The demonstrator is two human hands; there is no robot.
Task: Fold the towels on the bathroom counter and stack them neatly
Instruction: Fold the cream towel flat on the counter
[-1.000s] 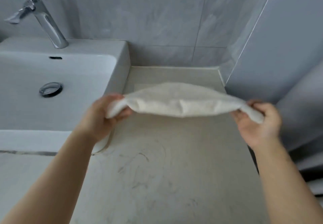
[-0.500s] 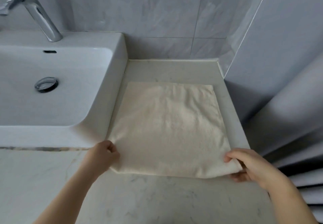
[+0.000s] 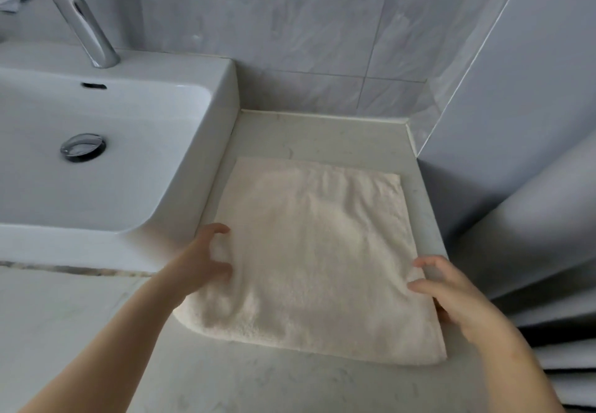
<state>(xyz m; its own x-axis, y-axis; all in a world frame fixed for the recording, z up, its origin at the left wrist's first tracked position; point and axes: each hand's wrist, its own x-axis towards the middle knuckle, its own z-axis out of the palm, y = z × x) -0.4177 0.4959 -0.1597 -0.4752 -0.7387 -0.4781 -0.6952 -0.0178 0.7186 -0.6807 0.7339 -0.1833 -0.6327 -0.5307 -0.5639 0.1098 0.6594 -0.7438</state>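
Note:
A cream towel (image 3: 316, 257) lies flat on the pale marble counter (image 3: 290, 387), folded into a rough square between the sink and the right wall. My left hand (image 3: 206, 261) is at the towel's left edge with loosely curved, spread fingers and grips nothing. At the right edge, near the front corner, my right hand (image 3: 451, 296) has relaxed fingers lying over the towel's border. No other towel is in view.
A white sink (image 3: 222, 90) with a chrome faucet (image 3: 80, 15) and a drain plug (image 3: 83, 147) borders the towel on the left. Grey tiled wall stands behind. A grey curtain (image 3: 548, 219) hangs past the counter's right edge.
The towel, held up between both hands a second ago, was laid flat on the counter. Both hands have since let go of its front corners and moved up along its side edges.

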